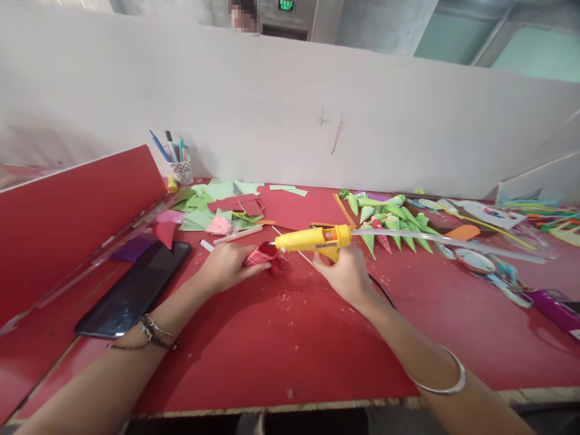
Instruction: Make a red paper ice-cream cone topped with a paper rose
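Observation:
My right hand (347,275) grips a yellow hot glue gun (301,240) by its handle. A long clear glue stick (435,235) sticks out of the gun's back end. My left hand (229,266) is closed round a red paper cone (259,256) with a white grid pattern. The gun's nozzle points left into the cone's open mouth; whether it touches the paper I cannot tell. Just behind and below the cone, a curled piece of red paper (277,267) shows in part.
A black phone (136,290) lies left of my left arm. Green paper scraps (199,202) and a pen cup (182,172) stand farther back. Several green paper cones (399,226) lie at back right, with a purple object (555,308) at far right. A white partition (272,109) rises behind.

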A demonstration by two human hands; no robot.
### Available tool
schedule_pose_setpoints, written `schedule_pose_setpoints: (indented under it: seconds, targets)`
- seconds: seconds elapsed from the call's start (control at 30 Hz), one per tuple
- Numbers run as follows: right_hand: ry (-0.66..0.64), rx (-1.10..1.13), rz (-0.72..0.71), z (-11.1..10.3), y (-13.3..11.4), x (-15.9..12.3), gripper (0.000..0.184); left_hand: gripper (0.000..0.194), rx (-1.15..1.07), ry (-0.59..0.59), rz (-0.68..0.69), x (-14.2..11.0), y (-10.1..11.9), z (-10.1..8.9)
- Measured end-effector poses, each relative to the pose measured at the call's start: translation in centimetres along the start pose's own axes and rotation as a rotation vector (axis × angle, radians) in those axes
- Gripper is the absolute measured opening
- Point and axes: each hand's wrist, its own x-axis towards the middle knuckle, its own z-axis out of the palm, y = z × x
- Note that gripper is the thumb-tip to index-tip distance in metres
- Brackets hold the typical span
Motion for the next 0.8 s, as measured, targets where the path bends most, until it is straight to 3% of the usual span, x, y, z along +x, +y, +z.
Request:
schedule_pose_setpoints:
  seconds: [0.37, 0.63, 0.8]
  targets:
    - [-0.069, 0.009, 0.031, -0.2, -0.1, 0.1, 0.020, 0.040, -0.057, 0.040, 0.026, 0.0, 0.3, -0.9]
    - [-0.061, -0.007, -0.003, -0.2, 0.0, 0.1, 0.016, 0.046, -0.112, 0.099, 0.017, -0.1, 0.2, -0.9]
    - [-0.092, 0.013, 0.005, -0.3, -0.1, 0.2, 0.025, 0.048, -0.051, 0.110, 0.015, -0.1, 0.0, -0.9]
